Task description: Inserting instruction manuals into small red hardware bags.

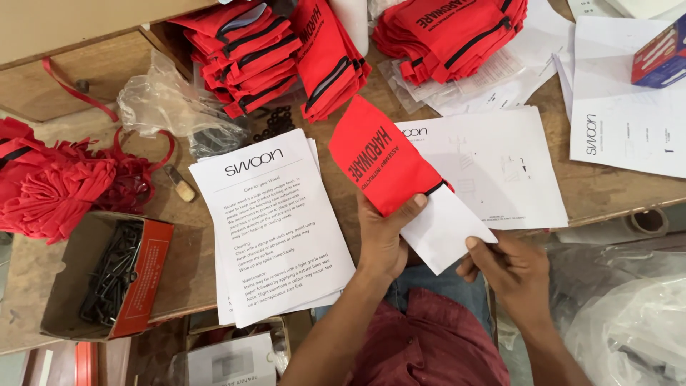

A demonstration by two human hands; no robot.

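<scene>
- An open cardboard box [146,286] with a red inner side stands at the left on the wooden table [607,189]; a pile of black metal pieces [111,275] lies inside it
- A crumpled clear plastic bag [171,104] lies above the box, and some small black rings [275,121] are just beside it on the table
- Stacks of red fabric pouches [275,50] with black lettering lie along the far side of the table, and a loose heap of red cloth [57,179] lies at the left edge
- A stack of printed paper sheets [275,236] lies in front of the person, a second printed sheet [500,168] lies to the right of it
- The left hand [382,239] holds one red pouch [382,161] above the table; the thumb is pressed on the front of its lower end and the other fingers are behind it, hidden from view
- A folded white paper [443,232] comes out of the lower end of the pouch, touching it
- The right hand [511,268] pinches the lower right corner of this paper between the thumb and the curled fingers
- Both forearms come up from the bottom of the view, the left palm turned to the pouch, the right hand lower and to the right of it
</scene>
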